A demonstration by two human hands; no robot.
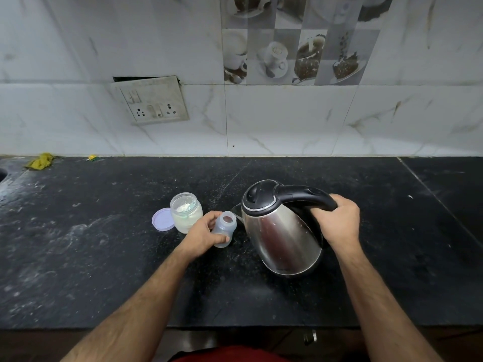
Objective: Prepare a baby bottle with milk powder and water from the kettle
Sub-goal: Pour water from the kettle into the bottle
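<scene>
The baby bottle (224, 229), clear and uncapped, stands near the middle of the black counter (104, 257), tipped slightly toward the kettle (282, 231). The left hand (202, 235) has its fingers curled round the bottle's lower body, thumb across the front. What is in the bottle cannot be told. The kettle's spout sits just beside the bottle's open mouth. The right hand (337, 220) is wrapped tight round the kettle's black handle; the steel body leans toward the bottle, lid down. Just left of the bottle stands an open glass jar (186, 215) with white powder inside, its lilac lid (163, 219) lying flat against its left side. A yellow cloth (40, 160) lies at the counter's far left edge by the wall.
</scene>
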